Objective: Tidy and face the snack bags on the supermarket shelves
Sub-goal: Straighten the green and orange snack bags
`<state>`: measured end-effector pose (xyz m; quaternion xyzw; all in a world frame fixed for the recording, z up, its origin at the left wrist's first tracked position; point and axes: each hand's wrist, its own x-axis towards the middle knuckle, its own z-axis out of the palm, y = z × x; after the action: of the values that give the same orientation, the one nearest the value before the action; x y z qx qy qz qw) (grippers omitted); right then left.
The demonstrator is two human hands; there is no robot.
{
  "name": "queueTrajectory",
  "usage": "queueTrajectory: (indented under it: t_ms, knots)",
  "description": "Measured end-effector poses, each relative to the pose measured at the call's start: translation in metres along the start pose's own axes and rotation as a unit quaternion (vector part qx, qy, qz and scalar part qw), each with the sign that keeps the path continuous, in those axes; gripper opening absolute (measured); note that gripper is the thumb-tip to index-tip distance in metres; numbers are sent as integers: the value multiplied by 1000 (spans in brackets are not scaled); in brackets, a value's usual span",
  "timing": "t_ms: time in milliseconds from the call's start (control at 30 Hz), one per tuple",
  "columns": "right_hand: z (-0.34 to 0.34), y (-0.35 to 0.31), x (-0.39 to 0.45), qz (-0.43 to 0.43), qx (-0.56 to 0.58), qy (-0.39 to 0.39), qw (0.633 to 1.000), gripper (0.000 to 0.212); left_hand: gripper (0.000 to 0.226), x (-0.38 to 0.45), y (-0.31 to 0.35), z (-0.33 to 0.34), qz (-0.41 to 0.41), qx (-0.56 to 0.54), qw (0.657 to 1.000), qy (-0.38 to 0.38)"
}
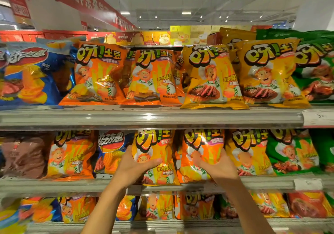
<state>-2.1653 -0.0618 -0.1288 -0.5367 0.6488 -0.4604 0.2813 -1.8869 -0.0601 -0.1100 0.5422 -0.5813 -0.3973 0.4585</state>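
Observation:
On the middle shelf [54, 184] stand rows of snack bags with a cartoon chef. My left hand [134, 167] grips the left side of a yellow-orange bag [159, 154], thumb across its front. My right hand [216, 167] grips the orange bag [202, 147] beside it, thumb on the front and fingers at its right edge. Both bags stand upright and face forward. A blue bag [110, 150] sits just left of my left hand, partly behind it.
The upper shelf [148, 117] carries orange, yellow, blue and green bags, some leaning. Green bags [292, 154] and a brown bag [25, 154] flank the middle row. A lower shelf [289, 221] holds more bags. White price tags [318, 116] hang on the shelf rails.

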Motion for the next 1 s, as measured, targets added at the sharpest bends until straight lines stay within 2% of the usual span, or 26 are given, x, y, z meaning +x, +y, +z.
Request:
queueTrajectory:
  t_ms: [100, 167, 267, 333, 400, 500, 633, 700, 767, 867, 1000]
  knots:
    - [-21, 8, -16, -36, 28, -12, 999, 59, 50, 1, 2, 7, -1, -12, 1000, 2]
    - [-35, 12, -29, -25, 40, -30, 998, 62, 52, 4, 0, 11, -1, -22, 1000, 7]
    - [-52, 17, -43, -14, 28, -27, 999, 55, 75, 10, -1, 20, -7, -33, 999, 26]
    - [-64, 22, -51, -25, 8, -15, 1000, 63, 82, 16, -1, 32, -8, -37, 999, 27]
    - [-78, 30, -60, -10, 31, 9, 999, 75, 78, 18, 1, 51, 9, -37, 999, 39]
    - [-102, 41, -67, 0, 55, 58, 997, 78, 79, 22, 5, 85, 21, -31, 998, 41]
    - [-129, 57, -66, 9, 50, 66, 996, 91, 95, 29, 6, 124, 9, -33, 999, 20]
    - [-138, 62, -65, 12, 46, 67, 997, 93, 95, 31, 7, 139, 8, -40, 999, 8]
    - [-142, 65, -65, 11, 38, 68, 997, 91, 101, 32, 8, 151, 12, -33, 999, -6]
    - [-147, 67, -68, 26, 44, 82, 995, 85, 122, 37, 9, 165, 2, -24, 1000, -12]
    - [-146, 63, -74, 51, 39, 97, 993, 66, 123, 39, 9, 170, 1, -11, 999, -30]
